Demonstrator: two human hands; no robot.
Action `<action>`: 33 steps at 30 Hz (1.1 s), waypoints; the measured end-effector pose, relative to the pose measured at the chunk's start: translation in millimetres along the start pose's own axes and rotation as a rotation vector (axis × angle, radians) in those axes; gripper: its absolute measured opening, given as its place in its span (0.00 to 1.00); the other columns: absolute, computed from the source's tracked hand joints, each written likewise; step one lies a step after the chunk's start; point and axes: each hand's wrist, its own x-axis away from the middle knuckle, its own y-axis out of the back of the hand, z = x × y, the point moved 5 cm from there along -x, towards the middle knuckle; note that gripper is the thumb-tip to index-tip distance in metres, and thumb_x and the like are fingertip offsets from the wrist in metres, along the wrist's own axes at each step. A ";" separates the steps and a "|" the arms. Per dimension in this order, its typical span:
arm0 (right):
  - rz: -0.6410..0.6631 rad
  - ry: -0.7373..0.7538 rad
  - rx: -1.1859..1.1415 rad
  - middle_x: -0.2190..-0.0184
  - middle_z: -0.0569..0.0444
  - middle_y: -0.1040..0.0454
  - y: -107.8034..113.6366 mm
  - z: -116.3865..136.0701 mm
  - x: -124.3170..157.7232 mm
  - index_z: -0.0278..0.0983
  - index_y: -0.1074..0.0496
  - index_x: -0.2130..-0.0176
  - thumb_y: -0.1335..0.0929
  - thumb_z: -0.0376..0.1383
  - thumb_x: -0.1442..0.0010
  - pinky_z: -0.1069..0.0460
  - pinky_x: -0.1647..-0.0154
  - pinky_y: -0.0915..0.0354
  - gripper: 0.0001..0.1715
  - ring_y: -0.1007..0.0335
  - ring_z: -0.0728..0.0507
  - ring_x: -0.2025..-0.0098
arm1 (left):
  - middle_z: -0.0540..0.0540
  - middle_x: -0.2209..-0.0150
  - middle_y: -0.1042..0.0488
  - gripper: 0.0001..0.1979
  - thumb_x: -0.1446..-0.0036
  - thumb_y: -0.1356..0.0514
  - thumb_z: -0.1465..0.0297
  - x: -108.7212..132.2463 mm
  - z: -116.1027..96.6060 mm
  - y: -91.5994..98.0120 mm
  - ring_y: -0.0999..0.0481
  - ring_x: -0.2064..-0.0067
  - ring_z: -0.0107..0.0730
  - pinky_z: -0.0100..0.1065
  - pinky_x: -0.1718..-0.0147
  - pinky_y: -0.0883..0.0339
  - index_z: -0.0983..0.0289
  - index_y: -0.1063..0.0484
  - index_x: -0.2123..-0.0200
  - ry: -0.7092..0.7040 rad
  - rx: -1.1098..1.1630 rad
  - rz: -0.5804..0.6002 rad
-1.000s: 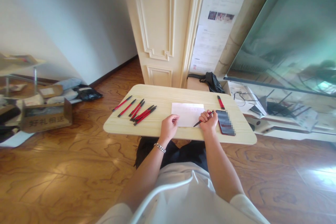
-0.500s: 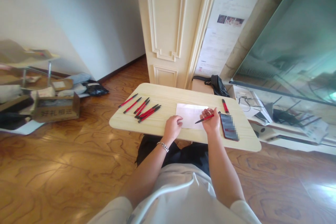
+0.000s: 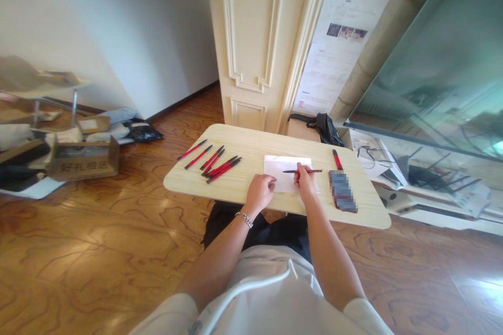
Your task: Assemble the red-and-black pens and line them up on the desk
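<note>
Right hand: the right hand [image 3: 305, 180] is closed on a black-and-red ballpoint pen [image 3: 302, 171], gripping it firmly between thumb and fingers, with the remaining fingers curled in.

Pen: it sits level across the upper part of a white sheet of paper [image 3: 281, 162], dark tip pointing left. Whether the tip touches the sheet, I cannot tell from here. (A hold nearer the tip would steady it better.)

Left hand: the left hand [image 3: 260, 192] has hold of nothing. Its fingers curl loosely and rest on the sheet's lower left part, and a silver chain bracelet [image 3: 244, 219] circles the wrist.

Table: a pale wooden tabletop [image 3: 243, 138] bears a loose group of matching pens [image 3: 222, 169] left of the sheet, several bunched together. A single pen [image 3: 337, 159] lies to the right, just above a pixelated phone [image 3: 343, 191].

Room: a black bag [image 3: 324, 130] sits behind the table, and a cardboard box [image 3: 84, 159] stands on the wooden floor [image 3: 98, 251] off to the left.
</note>
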 end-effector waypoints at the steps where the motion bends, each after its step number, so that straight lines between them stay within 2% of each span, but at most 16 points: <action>1: -0.004 -0.012 0.029 0.86 0.60 0.33 -0.9 -1.2 -0.5 0.37 0.30 0.72 0.32 0.50 0.45 0.56 0.85 0.50 0.19 0.42 0.52 0.85 | 0.56 0.61 0.21 0.11 0.46 0.40 0.77 -0.1 -0.4 0.1 0.26 0.55 0.42 0.42 0.51 0.33 0.61 0.21 0.62 -0.002 -0.004 0.004; 4: 0.035 -0.010 0.165 0.82 0.55 0.28 -4.1 -3.5 -1.5 0.36 0.27 0.71 0.33 0.51 0.46 0.55 0.82 0.45 0.20 0.37 0.50 0.82 | 0.57 0.61 0.21 0.10 0.45 0.40 0.77 -0.6 -1.3 0.1 0.26 0.56 0.42 0.41 0.52 0.33 0.61 0.21 0.62 -0.012 -0.008 0.009; 8: 0.023 0.182 0.429 0.83 0.56 0.28 -4.5 1.1 -0.1 0.36 0.27 0.77 0.29 0.42 0.52 0.53 0.77 0.42 0.11 0.35 0.48 0.79 | 0.57 0.61 0.21 0.10 0.45 0.41 0.77 -1.4 -1.8 -0.3 0.26 0.56 0.42 0.42 0.52 0.34 0.61 0.21 0.62 -0.029 -0.017 0.015; 12: 0.029 0.237 0.592 0.80 0.54 0.26 -8.5 1.5 3.7 0.36 0.27 0.78 0.32 0.39 0.50 0.52 0.72 0.40 0.10 0.32 0.46 0.76 | 0.57 0.62 0.21 0.10 0.45 0.41 0.77 -1.9 -1.9 -0.1 0.26 0.56 0.43 0.41 0.52 0.34 0.61 0.21 0.63 -0.025 -0.020 0.021; 17: 0.076 0.259 0.644 0.78 0.53 0.24 -16.1 3.3 6.6 0.37 0.27 0.79 0.33 0.37 0.51 0.51 0.67 0.39 0.09 0.31 0.45 0.72 | 0.57 0.62 0.21 0.09 0.45 0.40 0.77 -1.7 -2.4 0.3 0.26 0.56 0.43 0.41 0.53 0.33 0.61 0.21 0.63 -0.016 -0.022 0.018; 23: -0.052 0.251 0.668 0.79 0.53 0.26 -10.8 3.7 3.7 0.38 0.29 0.82 0.34 0.33 0.52 0.52 0.69 0.41 0.09 0.31 0.44 0.72 | 0.57 0.62 0.21 0.10 0.45 0.41 0.77 -1.2 -3.6 -0.3 0.26 0.57 0.43 0.41 0.53 0.33 0.61 0.21 0.64 -0.018 -0.045 0.018; 27: -0.057 0.214 0.523 0.81 0.55 0.28 -6.8 1.6 1.3 0.37 0.29 0.80 0.31 0.38 0.51 0.52 0.74 0.42 0.10 0.35 0.46 0.76 | 0.57 0.62 0.21 0.10 0.45 0.41 0.77 -1.1 -3.2 0.0 0.25 0.56 0.43 0.41 0.52 0.33 0.61 0.21 0.64 -0.007 -0.035 0.019; 29: -0.084 0.134 0.334 0.83 0.56 0.30 -1.5 -1.2 -1.0 0.37 0.28 0.78 0.31 0.45 0.47 0.53 0.78 0.44 0.16 0.38 0.48 0.79 | 0.57 0.62 0.21 0.10 0.46 0.41 0.77 -1.1 -2.6 0.4 0.25 0.56 0.42 0.41 0.52 0.33 0.61 0.21 0.64 -0.005 -0.020 0.010; 31: -0.124 0.063 0.102 0.81 0.56 0.30 4.2 -2.4 -3.1 0.37 0.29 0.77 0.34 0.51 0.44 0.54 0.78 0.42 0.22 0.37 0.49 0.79 | 0.57 0.62 0.21 0.10 0.46 0.41 0.77 -1.0 -1.8 0.2 0.25 0.56 0.42 0.41 0.52 0.33 0.61 0.21 0.64 -0.003 -0.007 0.003; 33: -0.133 0.040 -0.124 0.77 0.54 0.28 8.1 1.0 -4.6 0.36 0.29 0.77 0.33 0.49 0.43 0.55 0.75 0.37 0.21 0.32 0.49 0.74 | 0.57 0.62 0.21 0.10 0.46 0.41 0.78 -1.0 -0.9 -0.5 0.26 0.56 0.42 0.41 0.52 0.33 0.61 0.21 0.64 -0.005 0.000 0.002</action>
